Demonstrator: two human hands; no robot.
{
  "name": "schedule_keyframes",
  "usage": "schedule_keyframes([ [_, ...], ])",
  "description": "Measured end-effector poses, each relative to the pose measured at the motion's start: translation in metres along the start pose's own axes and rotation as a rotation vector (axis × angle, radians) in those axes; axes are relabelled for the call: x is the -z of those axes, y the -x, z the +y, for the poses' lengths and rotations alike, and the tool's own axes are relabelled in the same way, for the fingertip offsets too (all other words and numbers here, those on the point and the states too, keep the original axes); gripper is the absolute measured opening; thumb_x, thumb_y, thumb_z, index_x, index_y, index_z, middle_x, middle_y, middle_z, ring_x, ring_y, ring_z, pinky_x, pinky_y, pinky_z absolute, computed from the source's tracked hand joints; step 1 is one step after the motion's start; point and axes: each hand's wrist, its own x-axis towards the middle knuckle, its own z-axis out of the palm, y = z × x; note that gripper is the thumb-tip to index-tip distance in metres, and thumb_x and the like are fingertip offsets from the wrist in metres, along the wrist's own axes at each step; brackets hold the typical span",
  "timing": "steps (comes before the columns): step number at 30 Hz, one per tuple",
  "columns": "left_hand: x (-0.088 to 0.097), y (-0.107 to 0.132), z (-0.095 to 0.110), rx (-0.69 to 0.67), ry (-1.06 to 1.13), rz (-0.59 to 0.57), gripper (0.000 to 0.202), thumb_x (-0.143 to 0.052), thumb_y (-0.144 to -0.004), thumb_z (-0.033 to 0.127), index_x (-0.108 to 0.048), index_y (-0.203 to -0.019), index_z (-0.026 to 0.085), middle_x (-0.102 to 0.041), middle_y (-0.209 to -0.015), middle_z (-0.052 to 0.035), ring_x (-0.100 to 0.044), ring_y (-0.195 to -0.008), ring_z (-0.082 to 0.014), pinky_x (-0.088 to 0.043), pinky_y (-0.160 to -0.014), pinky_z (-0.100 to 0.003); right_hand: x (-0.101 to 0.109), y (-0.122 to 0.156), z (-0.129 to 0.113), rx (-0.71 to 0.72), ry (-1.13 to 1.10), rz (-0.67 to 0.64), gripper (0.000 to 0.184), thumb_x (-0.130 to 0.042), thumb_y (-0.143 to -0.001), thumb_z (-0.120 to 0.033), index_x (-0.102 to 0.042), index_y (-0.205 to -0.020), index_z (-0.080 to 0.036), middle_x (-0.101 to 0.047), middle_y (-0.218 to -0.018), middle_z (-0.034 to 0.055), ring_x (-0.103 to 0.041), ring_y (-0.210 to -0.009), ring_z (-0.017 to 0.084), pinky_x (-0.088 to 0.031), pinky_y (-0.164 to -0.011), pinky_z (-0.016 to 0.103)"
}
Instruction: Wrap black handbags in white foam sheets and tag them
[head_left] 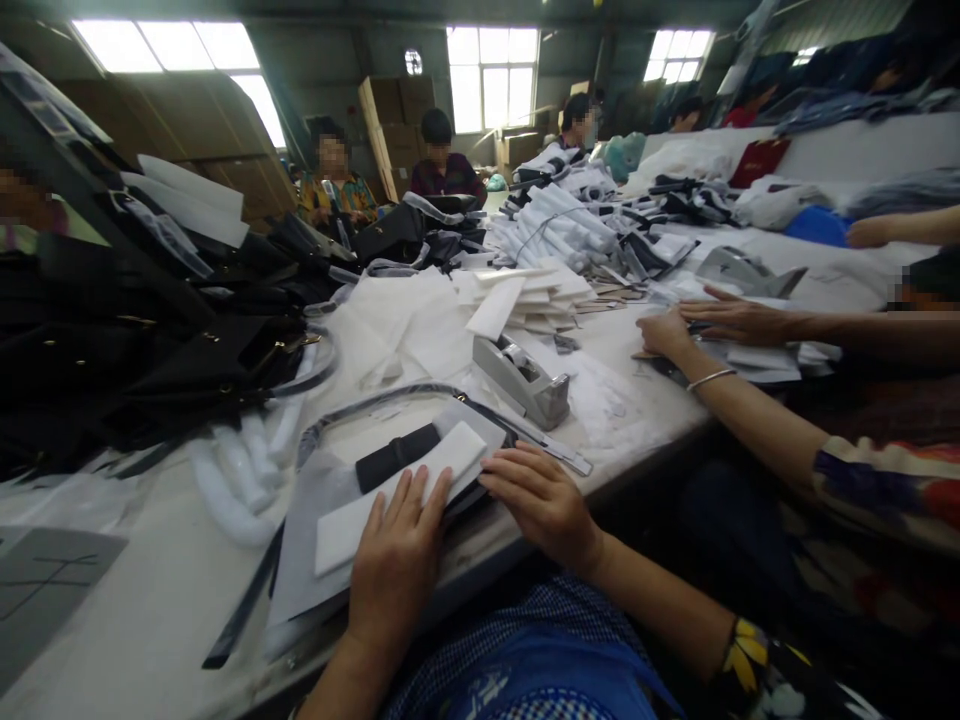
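My left hand (397, 565) lies flat, fingers stretched, on a white foam strip (360, 515) at the table's near edge. The strip crosses a black strap piece (394, 455) resting on grey wrapping paper (315, 500). My right hand (541, 500) rests palm down beside the strip's right end, fingers slightly curled over the paper's edge and holding nothing. A long black bag strap (390, 398) loops round behind the paper.
A grey tape dispenser (525, 380) stands just beyond my right hand. Black handbags (195, 360) pile up at left, with foam sheets (525, 295) and white rolls (551, 230) mid-table. A co-worker's hands (712, 325) work at right; other people sit at the far end.
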Motion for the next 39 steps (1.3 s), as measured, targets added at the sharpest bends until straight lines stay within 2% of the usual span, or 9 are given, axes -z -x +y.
schedule_keyframes([
  [3,-0.003,0.004,-0.001,0.003,0.009,0.016,0.051,-0.05,-0.098,0.02,-0.041,-0.149,0.022,-0.052,-0.146,-0.013,-0.051,-0.131,-0.0328,-0.045,-0.104,-0.051,0.019,0.022,-0.014,-0.349,-0.125,0.105,0.031,-0.057,-0.094,-0.011,-0.069,-0.117,-0.027,-0.07,-0.119,0.0053,-0.063,-0.117,0.021,-0.053,-0.102,0.039],
  [7,-0.006,0.004,-0.001,0.002,0.028,0.045,0.053,-0.051,-0.098,0.021,-0.039,-0.15,0.023,-0.05,-0.148,-0.0131,-0.049,-0.133,-0.0327,-0.043,-0.106,-0.05,0.028,0.037,-0.016,-0.897,-0.417,-0.097,0.036,-0.059,-0.093,-0.028,-0.062,-0.128,-0.022,-0.067,-0.123,0.0101,-0.07,-0.098,0.021,-0.062,-0.081,0.033],
  [12,-0.005,0.005,-0.001,-0.009,0.021,0.073,0.056,-0.052,-0.098,0.021,-0.036,-0.152,0.024,-0.047,-0.15,-0.0125,-0.048,-0.135,-0.032,-0.043,-0.108,-0.049,0.016,0.021,0.01,-1.16,-0.737,-0.229,0.068,-0.068,-0.082,-0.038,-0.048,-0.142,-0.016,-0.066,-0.123,0.0126,-0.071,-0.087,0.021,-0.062,-0.074,0.034],
  [18,0.0,0.014,-0.008,-0.013,0.028,0.115,0.064,-0.051,-0.099,0.019,-0.023,-0.156,0.029,-0.046,-0.15,-0.0121,-0.047,-0.136,-0.0299,-0.045,-0.108,-0.048,0.015,-0.006,0.012,-1.014,-0.723,-0.412,0.028,-0.07,-0.08,-0.041,-0.072,-0.086,-0.014,-0.071,-0.083,0.0053,-0.068,-0.081,0.023,-0.059,-0.079,0.038],
  [25,0.0,0.023,-0.013,0.085,0.067,0.148,0.079,-0.057,-0.096,0.022,-0.009,-0.158,0.027,-0.037,-0.155,-0.0169,-0.038,-0.142,-0.0336,-0.042,-0.109,-0.052,0.018,-0.037,-0.045,-1.181,-1.301,-0.087,0.046,-0.074,-0.079,-0.031,-0.061,-0.122,-0.021,-0.065,-0.126,0.0083,-0.062,-0.117,0.025,-0.054,-0.099,0.042],
  [29,0.004,0.022,-0.018,0.159,0.066,0.217,0.097,-0.069,-0.088,0.039,-0.005,-0.158,0.019,-0.035,-0.155,-0.0231,-0.04,-0.139,-0.0379,-0.044,-0.106,-0.053,0.015,-0.062,-0.07,-1.102,-1.427,0.01,0.055,-0.072,-0.078,-0.023,-0.056,-0.131,-0.021,-0.066,-0.126,0.0083,-0.063,-0.117,0.024,-0.054,-0.1,0.042],
  [32,0.011,0.02,-0.026,0.233,0.02,0.266,0.092,-0.067,-0.091,0.032,-0.005,-0.158,0.02,-0.044,-0.15,-0.0214,-0.052,-0.13,-0.0355,-0.05,-0.099,-0.049,0.005,-0.067,-0.069,-0.974,-1.459,-0.016,0.061,-0.067,-0.081,-0.02,-0.048,-0.14,-0.022,-0.069,-0.122,0.0079,-0.065,-0.115,0.023,-0.055,-0.098,0.042],
  [35,0.021,0.019,-0.037,0.321,0.006,0.251,0.085,-0.062,-0.094,0.028,-0.008,-0.158,0.024,-0.054,-0.143,-0.0176,-0.064,-0.115,-0.033,-0.057,-0.085,-0.042,-0.004,-0.058,-0.04,-0.818,-1.228,-0.127,0.057,-0.063,-0.087,-0.024,-0.048,-0.142,-0.021,-0.07,-0.12,0.0096,-0.069,-0.108,0.024,-0.059,-0.091,0.043],
  [39,0.028,0.019,-0.046,0.494,-0.016,0.27,0.08,-0.063,-0.093,0.035,-0.016,-0.157,0.028,-0.061,-0.134,-0.015,-0.071,-0.093,-0.0332,-0.056,-0.063,-0.039,-0.008,-0.036,0.017,-0.492,-0.385,-0.176,0.029,-0.062,-0.093,-0.027,-0.069,-0.12,-0.019,-0.07,-0.123,0.0116,-0.065,-0.115,0.025,-0.05,-0.104,0.046],
])
